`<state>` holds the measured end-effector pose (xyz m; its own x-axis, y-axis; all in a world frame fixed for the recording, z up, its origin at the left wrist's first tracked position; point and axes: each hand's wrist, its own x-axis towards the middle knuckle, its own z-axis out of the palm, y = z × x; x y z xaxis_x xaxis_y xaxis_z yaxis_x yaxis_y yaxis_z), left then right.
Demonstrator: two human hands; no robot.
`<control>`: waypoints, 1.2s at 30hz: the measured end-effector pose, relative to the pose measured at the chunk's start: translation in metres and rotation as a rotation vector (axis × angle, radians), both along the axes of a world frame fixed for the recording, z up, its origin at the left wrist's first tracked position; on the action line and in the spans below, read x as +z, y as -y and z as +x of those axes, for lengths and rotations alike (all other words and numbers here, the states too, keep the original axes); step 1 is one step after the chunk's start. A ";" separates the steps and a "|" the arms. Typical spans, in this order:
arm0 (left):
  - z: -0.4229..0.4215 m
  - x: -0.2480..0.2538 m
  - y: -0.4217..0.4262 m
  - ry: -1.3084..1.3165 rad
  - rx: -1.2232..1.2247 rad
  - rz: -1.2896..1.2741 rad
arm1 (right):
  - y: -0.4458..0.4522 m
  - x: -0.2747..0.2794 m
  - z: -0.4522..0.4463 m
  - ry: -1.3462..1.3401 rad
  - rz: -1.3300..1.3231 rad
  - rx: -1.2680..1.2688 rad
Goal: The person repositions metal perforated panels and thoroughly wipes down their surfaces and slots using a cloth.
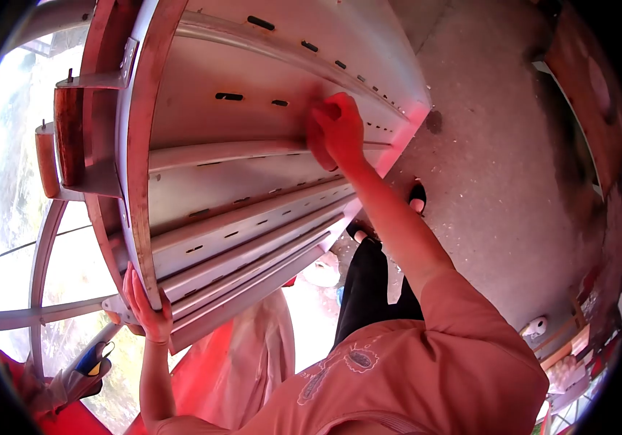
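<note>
A large ribbed metal panel [217, 116] with rows of oblong slots stands tilted before me, with rust-brown edging along its near edge. My left hand [150, 308] grips the lower corner of that edge, fingers on the outer side and thumb on the inner. My right hand [341, 130] is closed around a reddish cloth-like pad [320, 148], pressed against the panel's ribbed face near its far end. The pad is blurred and partly hidden by the fingers, so its exact kind is unclear.
Two brown handle-like blocks [69, 138] on metal brackets jut from the panel's left side. Behind are curved metal bars [39, 268] and a bright opening. Red and pale fabric [242, 355] hangs below. Concrete floor [492, 181] lies to the right, with a white object [536, 326] farther down.
</note>
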<state>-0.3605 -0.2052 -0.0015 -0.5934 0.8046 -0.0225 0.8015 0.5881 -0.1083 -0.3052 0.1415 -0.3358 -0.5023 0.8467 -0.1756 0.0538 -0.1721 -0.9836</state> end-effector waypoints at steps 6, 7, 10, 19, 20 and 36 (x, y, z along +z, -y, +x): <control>0.001 -0.001 0.007 -0.006 0.055 -0.026 | 0.012 0.116 -0.040 -0.266 0.671 -0.010; 0.000 -0.001 0.010 -0.008 0.052 -0.026 | 0.011 0.098 -0.031 -0.220 0.689 0.010; 0.000 -0.003 0.022 -0.029 0.059 -0.039 | 0.003 -0.006 0.002 0.100 0.593 -0.098; 0.002 0.003 0.041 -0.131 0.061 -0.142 | -0.004 0.064 -0.013 0.064 0.414 0.012; 0.001 0.002 0.041 -0.153 0.050 -0.162 | -0.004 0.085 -0.018 -0.028 0.555 0.025; -0.001 0.002 0.056 -0.182 0.059 -0.159 | 0.008 0.051 -0.012 -0.192 0.473 0.044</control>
